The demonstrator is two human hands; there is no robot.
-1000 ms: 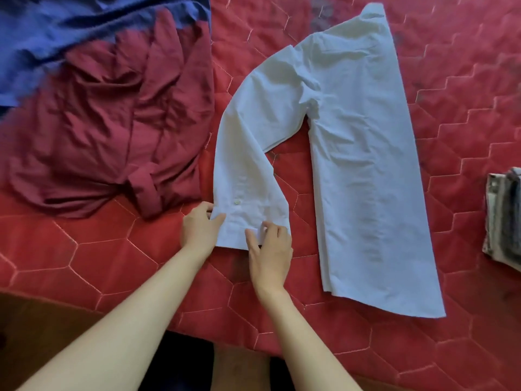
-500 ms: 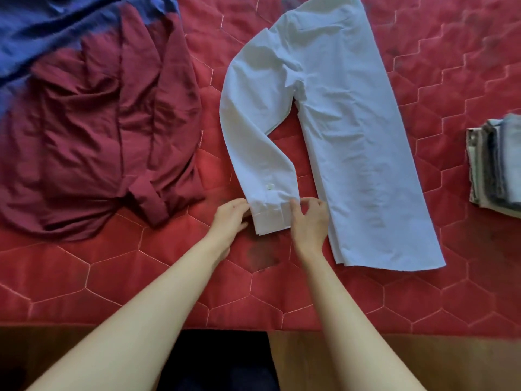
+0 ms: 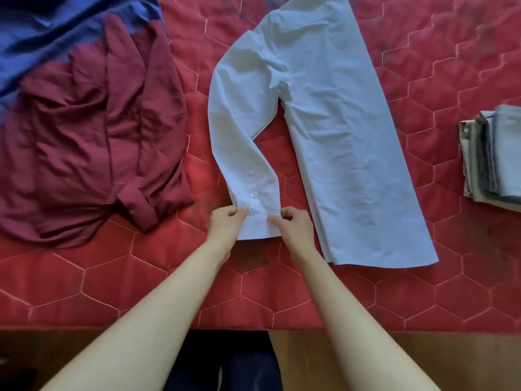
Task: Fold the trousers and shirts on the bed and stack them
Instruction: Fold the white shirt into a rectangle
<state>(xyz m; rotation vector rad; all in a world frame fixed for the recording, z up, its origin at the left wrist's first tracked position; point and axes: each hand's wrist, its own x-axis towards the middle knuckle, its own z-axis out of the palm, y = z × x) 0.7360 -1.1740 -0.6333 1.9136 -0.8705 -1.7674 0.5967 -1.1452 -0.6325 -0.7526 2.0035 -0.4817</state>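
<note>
A pale blue shirt (image 3: 332, 128) lies folded lengthwise on the red quilted bed (image 3: 465, 277), its sleeve bent down to the left of the body. My left hand (image 3: 225, 224) pinches the left edge of the sleeve cuff (image 3: 258, 224). My right hand (image 3: 296, 225) pinches the cuff's right edge. A crumpled maroon garment (image 3: 93, 136) lies at the left, with a blue garment (image 3: 56, 32) behind it at the top left. A stack of folded clothes (image 3: 490, 156) sits at the right edge.
The bed's near edge (image 3: 253, 327) runs across the lower frame, with wooden floor (image 3: 423, 359) below it. Bare quilt lies between the shirt and the folded stack, and in front of the maroon garment.
The sleeve cuff has shifted right, closer to the shirt body, with both hands moving along its edges. The hands now pinch the cuff rather than rest flat on it. The view has tilted slightly.
</note>
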